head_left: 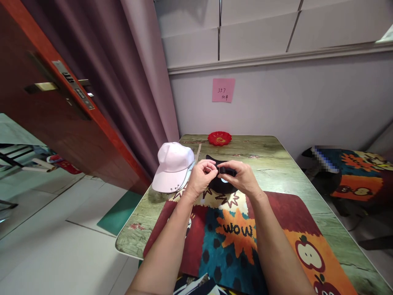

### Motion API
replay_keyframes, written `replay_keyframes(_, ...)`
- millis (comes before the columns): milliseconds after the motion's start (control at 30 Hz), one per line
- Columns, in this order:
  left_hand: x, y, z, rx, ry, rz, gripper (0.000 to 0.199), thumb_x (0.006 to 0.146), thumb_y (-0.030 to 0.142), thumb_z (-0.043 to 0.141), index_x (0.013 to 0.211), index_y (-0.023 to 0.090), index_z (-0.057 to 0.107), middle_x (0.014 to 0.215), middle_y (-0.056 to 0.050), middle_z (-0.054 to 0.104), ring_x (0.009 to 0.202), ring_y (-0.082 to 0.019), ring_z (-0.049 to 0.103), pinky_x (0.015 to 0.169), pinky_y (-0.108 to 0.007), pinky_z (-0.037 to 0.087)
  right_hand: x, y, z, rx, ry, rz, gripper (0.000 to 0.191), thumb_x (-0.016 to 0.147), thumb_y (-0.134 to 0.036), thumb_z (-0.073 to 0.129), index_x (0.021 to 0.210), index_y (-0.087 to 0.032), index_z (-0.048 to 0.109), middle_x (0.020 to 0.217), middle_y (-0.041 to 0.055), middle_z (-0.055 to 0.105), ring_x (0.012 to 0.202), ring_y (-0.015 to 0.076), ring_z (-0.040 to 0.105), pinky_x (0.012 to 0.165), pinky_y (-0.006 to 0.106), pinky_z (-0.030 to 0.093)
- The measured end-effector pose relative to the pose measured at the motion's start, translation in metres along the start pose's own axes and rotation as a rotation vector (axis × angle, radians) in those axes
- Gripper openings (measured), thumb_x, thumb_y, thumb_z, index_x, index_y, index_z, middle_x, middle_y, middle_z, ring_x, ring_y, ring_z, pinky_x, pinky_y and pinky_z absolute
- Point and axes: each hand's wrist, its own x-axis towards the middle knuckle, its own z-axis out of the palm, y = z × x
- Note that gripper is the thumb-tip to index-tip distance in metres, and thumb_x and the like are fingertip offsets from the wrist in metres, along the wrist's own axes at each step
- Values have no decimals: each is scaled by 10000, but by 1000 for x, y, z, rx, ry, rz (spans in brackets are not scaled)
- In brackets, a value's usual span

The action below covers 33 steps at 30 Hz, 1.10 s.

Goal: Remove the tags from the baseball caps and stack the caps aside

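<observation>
A black cap (221,188) is between my hands above the table, with part of a pale round patch showing inside it. My left hand (202,175) pinches with thumb and forefinger at the end of the cap's dark strap. My right hand (244,175) is closed around the strap near a small metal buckle (220,169). My fingers cover much of the cap's upper part. Just left of my left hand lies a white cap (175,159) with small rings along its brim, on top of something light blue.
The wood-patterned table (260,153) has a colourful mat (211,250) at its near side. A red scalloped dish (220,138) stands at the back edge by the wall. An open door (76,123) and curtain (147,82) are on the left, a patterned seat (357,168) on the right.
</observation>
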Motion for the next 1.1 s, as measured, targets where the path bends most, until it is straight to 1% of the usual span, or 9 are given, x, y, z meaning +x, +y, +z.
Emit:
replay_keyframes(133, 0, 2, -3, 133, 16, 47, 53, 719, 162, 635, 666, 161, 636, 1099, -106, 670, 815, -153, 633, 735, -270, 504, 0, 1, 0, -90, 29, -56, 198, 786, -261, 800, 982, -264, 773, 880, 16, 772, 812, 207, 697, 847, 355, 517)
replay_keyframes(267, 1, -2, -8, 304, 97, 78, 94, 676, 100, 605, 623, 168, 569, 1043, -83, 671, 664, -108, 574, 678, -262, 486, -1, 5, 1, -115, 54, -92, 192, 779, -270, 816, 965, -265, 771, 910, 18, 785, 824, 216, 706, 880, 368, 517)
replay_keyframes(467, 0, -7, -10, 493, 190, 97, 110, 693, 76, 584, 684, 177, 541, 977, -51, 669, 611, -94, 528, 675, -266, 462, -2, 5, 5, -129, 52, -58, 202, 784, -272, 814, 980, -276, 767, 959, 14, 790, 897, 232, 722, 884, 381, 528)
replay_keyframes(533, -2, -4, -9, 442, 150, 101, 156, 723, 84, 575, 845, 178, 595, 1021, -42, 674, 567, -74, 503, 631, -249, 448, -2, 4, 6, -101, 45, -24, 212, 801, -275, 793, 1011, -279, 764, 972, 18, 787, 892, 231, 726, 841, 369, 541)
replay_keyframes(600, -3, 2, -6, 312, 28, 89, 325, 778, 122, 571, 1092, 198, 605, 1110, -38, 679, 500, -49, 461, 558, -229, 423, -2, 2, 7, -53, 31, -1, 238, 822, -272, 762, 1060, -282, 756, 997, 25, 784, 886, 225, 729, 813, 354, 550)
replay_keyframes(667, -3, 6, -4, 213, -100, 73, 378, 835, 174, 562, 1208, 225, 592, 1140, -33, 686, 481, -45, 454, 523, -221, 411, -2, 1, 7, 1, 26, 24, 264, 829, -255, 737, 1092, -276, 744, 1036, 32, 781, 911, 223, 731, 818, 344, 554)
replay_keyframes(733, -2, 8, -3, 203, -151, 68, 317, 856, 198, 561, 1163, 224, 639, 1092, -32, 694, 537, -66, 502, 564, -224, 441, -2, 1, 5, 46, 20, 65, 271, 821, -234, 724, 1089, -266, 736, 1053, 32, 780, 936, 223, 731, 832, 339, 553)
replay_keyframes(833, 2, 6, -3, 242, -149, 53, 245, 844, 225, 603, 1073, 205, 688, 1005, -40, 680, 635, -104, 549, 652, -249, 480, -3, 4, 0, 116, -39, 129, 279, 806, -207, 707, 1080, -258, 725, 1021, 19, 782, 926, 213, 730, 829, 325, 550)
replay_keyframes(1100, 5, 1, -10, 171, -237, 44, 112, 849, 258, 615, 897, 186, 687, 912, -31, 639, 733, -141, 568, 674, -257, 472, -6, 14, -19, 164, -190, 233, 222, 810, -252, 697, 1025, -224, 745, 971, 25, 775, 891, 213, 706, 812, 318, 538)
